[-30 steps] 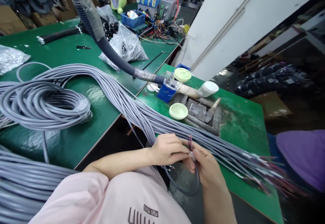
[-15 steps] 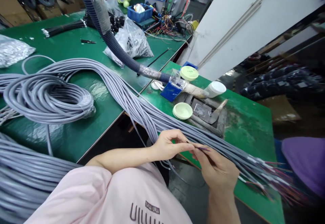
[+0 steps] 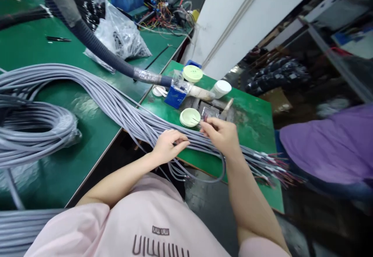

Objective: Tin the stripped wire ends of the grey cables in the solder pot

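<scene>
In my right hand is a grey cable, pinched near its end, with thin wire tips pointing left over a pale green dish. The cable loops down below that hand and back left. My left hand is beside the long bundle of grey cables, its fingers curled toward the thumb with nothing visible between them. Whether it touches the bundle I cannot tell. Behind the dish, a soldering pot is partly hidden by my right hand.
A ribbed hose crosses above the green table. Around its end stand a blue box, a lidded tub and a white cup. Coiled cable lies left. A person in purple is at right.
My right hand has moved away from my left, up and forward to the green dish, carrying the cable end. My hands were together before. The view has shifted to the right.
</scene>
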### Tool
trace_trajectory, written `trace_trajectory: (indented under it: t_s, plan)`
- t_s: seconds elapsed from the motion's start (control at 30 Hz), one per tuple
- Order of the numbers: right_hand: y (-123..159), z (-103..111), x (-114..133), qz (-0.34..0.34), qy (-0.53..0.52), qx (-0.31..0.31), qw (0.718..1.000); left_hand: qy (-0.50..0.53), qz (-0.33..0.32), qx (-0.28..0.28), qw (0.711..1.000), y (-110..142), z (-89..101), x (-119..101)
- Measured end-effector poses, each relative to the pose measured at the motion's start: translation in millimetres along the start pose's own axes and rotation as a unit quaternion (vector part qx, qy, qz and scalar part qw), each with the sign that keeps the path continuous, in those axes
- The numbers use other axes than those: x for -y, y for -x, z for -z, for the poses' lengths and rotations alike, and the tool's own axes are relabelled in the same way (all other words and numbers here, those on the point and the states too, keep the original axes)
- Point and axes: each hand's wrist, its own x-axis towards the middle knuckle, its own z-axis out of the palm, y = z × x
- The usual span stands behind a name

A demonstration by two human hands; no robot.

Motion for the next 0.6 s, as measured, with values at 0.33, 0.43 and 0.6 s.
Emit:
trace_trajectory:
  t_s: [0.33, 0.43, 0.6]
  plan:
    - [-74.9, -11.3, -16.8, -0.025, 0.305, 0.161, 0.938, -0.259, -0.157, 0.054, 0.952, 4.2, -9.8, 22.1]
    - [-80.4, -16.7, -15.4, -0.025, 0.347, 0.197, 0.917, -0.251, -0.158, 0.060, 0.953, 4.3, -9.4, 23.7]
    - [-84.6, -24.9, -12.3, -0.020, 0.387, 0.227, 0.894, -0.251, -0.171, 0.056, 0.951, 4.2, -9.0, 24.5]
